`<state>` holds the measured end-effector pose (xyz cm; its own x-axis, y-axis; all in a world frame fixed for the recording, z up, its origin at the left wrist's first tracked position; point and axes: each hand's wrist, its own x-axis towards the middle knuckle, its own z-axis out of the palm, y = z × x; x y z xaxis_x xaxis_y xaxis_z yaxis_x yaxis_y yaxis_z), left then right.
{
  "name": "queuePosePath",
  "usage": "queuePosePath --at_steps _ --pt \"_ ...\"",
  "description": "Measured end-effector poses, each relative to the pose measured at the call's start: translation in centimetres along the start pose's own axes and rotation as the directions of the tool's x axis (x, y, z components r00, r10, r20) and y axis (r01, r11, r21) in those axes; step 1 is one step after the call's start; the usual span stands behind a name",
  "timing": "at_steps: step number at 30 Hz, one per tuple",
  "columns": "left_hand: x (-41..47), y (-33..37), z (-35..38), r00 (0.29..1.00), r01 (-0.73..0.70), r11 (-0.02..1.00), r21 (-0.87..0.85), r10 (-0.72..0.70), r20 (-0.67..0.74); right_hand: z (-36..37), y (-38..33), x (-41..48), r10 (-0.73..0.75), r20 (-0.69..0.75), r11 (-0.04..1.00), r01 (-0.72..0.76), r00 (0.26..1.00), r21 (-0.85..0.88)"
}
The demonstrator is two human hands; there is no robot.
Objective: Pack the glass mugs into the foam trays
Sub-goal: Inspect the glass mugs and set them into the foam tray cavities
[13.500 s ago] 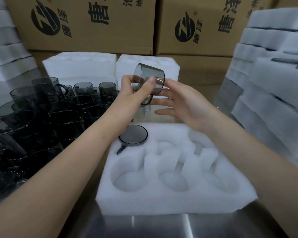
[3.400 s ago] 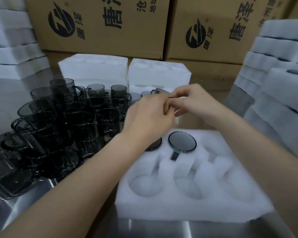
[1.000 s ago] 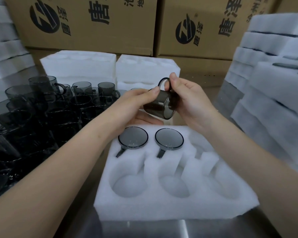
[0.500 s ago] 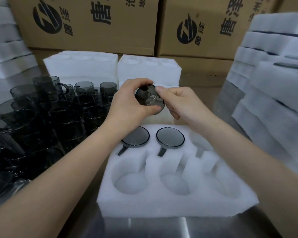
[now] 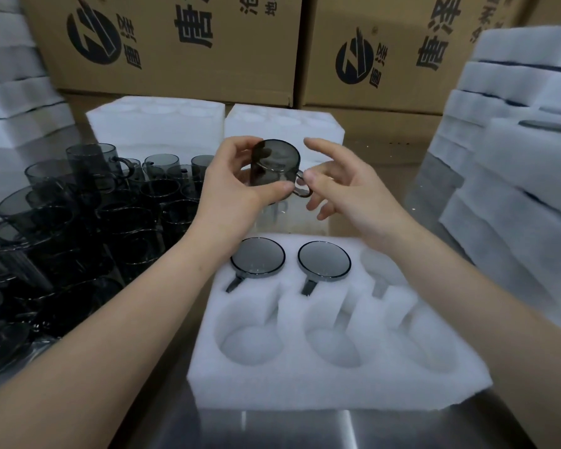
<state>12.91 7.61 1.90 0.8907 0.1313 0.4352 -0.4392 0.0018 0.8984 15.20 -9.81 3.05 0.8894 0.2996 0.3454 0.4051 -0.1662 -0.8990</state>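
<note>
Foam tray (image 5: 337,377) is set on the steel table (image 5: 305,429), six pockets in two rows of three. Two pockets of the far row are filled: left mug (image 5: 258,258) and middle mug (image 5: 324,261), both seated mouth down with bases up and handles laid in the slots pointing toward the near row. A third mug (image 5: 274,166) is held in the air above the tray's far edge, in front of two white foam blocks (image 5: 282,124). It is inverted: base up and tipped a little toward the camera, mouth down, long axis close to vertical, handle pointing right. The body is gripped by the left hand (image 5: 230,192), thumb across the near wall, fingers curled round the far side. The right hand (image 5: 344,189) is at the handle, thumb tip laid against it, fingers spread and loosely bent, index finger raised clear of the glass; whether the handle is actually pinched cannot be told. Loose mugs (image 5: 78,222) are crowded on the table left of the tray, mostly upright. Foam stacks (image 5: 515,157) are piled at right, printed cardboard boxes (image 5: 175,43) behind.
</note>
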Motion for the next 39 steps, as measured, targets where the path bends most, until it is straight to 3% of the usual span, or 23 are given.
queuePosePath --at_steps 5,13,18,20,23,25,28,35,37,39 --pt "0.0 0.2 0.4 0.990 -0.075 0.986 0.150 0.055 0.132 0.2 -0.1 0.0 -0.058 0.026 0.998 0.058 0.998 -0.002" --pt "-0.6 1.0 1.0 0.972 -0.176 0.932 0.317 0.114 0.205 1.4 -1.0 -0.2 -0.109 -0.139 0.987 0.090 0.984 -0.133" --pt "-0.6 0.9 0.9 0.961 -0.198 0.941 0.274 0.133 0.241 1.1 -1.0 0.0 -0.086 -0.228 0.994 0.099 0.970 0.047" --pt "-0.4 0.7 0.8 0.967 -0.175 0.960 0.220 0.125 0.221 0.8 -0.8 0.1 -0.008 -0.184 0.979 0.046 0.983 0.200" --pt "-0.1 0.4 0.6 0.981 -0.142 0.976 0.163 0.117 0.156 0.2 -0.4 0.3 0.046 0.066 0.898 -0.070 0.997 0.434" --pt "0.0 0.2 0.4 0.987 -0.111 0.983 0.143 0.092 0.134 -0.1 -0.3 0.3 0.040 0.178 0.868 -0.123 0.983 0.481" --pt "0.0 0.1 0.4 0.983 -0.114 0.977 0.182 0.084 0.166 -0.2 -0.1 0.3 0.050 0.139 0.906 -0.104 0.989 0.411" --pt "-0.4 0.7 0.7 0.957 -0.188 0.940 0.285 0.110 0.268 1.0 -0.5 0.0 0.012 -0.147 0.998 -0.003 0.989 0.066" --pt "-0.4 0.6 0.7 0.951 -0.207 0.941 0.267 0.130 0.280 1.2 -0.8 0.1 0.091 -0.128 0.984 -0.069 0.988 0.163" --pt "-0.3 0.5 0.7 0.955 -0.189 0.961 0.202 0.133 0.263 1.2 -1.1 0.1 0.160 -0.019 0.931 -0.144 0.987 0.336"
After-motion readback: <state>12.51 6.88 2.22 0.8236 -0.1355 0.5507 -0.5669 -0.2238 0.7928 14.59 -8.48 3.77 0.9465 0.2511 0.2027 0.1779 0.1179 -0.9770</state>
